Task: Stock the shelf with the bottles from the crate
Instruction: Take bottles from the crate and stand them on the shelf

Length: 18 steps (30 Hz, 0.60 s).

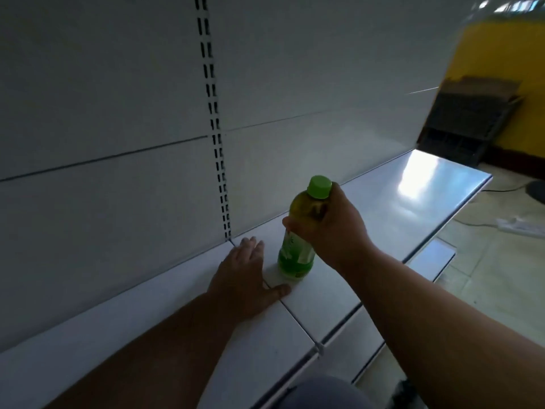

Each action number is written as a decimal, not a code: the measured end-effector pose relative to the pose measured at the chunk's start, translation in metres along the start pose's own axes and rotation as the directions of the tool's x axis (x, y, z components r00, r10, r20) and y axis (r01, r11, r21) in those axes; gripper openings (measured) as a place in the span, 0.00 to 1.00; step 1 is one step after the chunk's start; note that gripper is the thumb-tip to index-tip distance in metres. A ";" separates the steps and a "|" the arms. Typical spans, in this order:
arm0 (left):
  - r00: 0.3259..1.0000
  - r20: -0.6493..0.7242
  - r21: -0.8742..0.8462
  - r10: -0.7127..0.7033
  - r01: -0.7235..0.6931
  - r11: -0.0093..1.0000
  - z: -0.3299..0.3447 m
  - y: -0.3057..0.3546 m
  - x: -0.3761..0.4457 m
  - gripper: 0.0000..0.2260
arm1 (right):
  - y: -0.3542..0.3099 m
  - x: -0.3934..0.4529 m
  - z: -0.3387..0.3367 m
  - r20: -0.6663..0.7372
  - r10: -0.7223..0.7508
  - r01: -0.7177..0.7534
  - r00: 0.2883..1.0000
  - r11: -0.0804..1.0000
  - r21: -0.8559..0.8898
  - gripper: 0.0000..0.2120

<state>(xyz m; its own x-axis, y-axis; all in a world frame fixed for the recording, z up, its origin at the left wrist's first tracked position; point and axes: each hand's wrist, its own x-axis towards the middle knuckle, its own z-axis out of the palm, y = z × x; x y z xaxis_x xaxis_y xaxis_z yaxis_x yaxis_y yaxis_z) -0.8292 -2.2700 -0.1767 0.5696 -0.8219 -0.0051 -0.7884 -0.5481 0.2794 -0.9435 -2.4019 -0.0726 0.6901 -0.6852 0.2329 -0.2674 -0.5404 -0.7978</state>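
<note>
Your left hand (243, 276) lies flat on the white shelf (165, 314), fingers straight and spread, thumb stretched out toward the base of the bottle, holding nothing. Just to its right stands one bottle (303, 231), the only one in view: green cap, green label, yellowish drink inside, upright with its base on the shelf close to the seam between two shelf panels. Your right hand (330, 228) is wrapped around the bottle's upper body just under the cap, fingers curled about it. Behind both hands runs one slotted upright (216, 149) in the white back panel. Below the shelf's front edge two lower shelf levels show. Far right, against a yellow wall (501, 51), sits one dark crate (469, 125) on the floor, well apart from the bottle.
</note>
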 end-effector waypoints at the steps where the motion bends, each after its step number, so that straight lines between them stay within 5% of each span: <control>1: 1.000 -0.006 0.021 -0.009 0.009 1.000 0.007 -0.002 0.003 0.51 | 0.004 0.003 0.003 -0.002 0.006 -0.006 1.000 1.000 -0.002 0.27; 7: 0.999 -0.049 0.112 -0.005 0.010 0.994 0.024 -0.007 0.007 0.55 | 0.020 0.006 0.007 0.075 0.102 -0.096 0.992 0.992 -0.083 0.35; 13: 0.996 -0.081 0.102 -0.028 0.036 0.994 0.025 -0.008 0.006 0.53 | 0.041 0.007 0.030 0.118 0.110 -0.076 0.987 0.962 -0.264 0.20; 18: 0.999 0.005 0.134 -0.043 0.042 0.990 0.028 -0.010 0.011 0.51 | 0.042 0.036 0.052 0.081 0.073 -0.050 0.994 0.965 -0.257 0.21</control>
<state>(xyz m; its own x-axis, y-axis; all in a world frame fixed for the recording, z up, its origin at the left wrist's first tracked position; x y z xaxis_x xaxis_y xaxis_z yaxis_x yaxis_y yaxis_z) -0.8217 -2.2783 -0.2064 0.6018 -0.7983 -0.0224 -0.7878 -0.5980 0.1473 -0.8953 -2.4242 -0.1268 0.7210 -0.6811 0.1276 -0.4656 -0.6126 -0.6387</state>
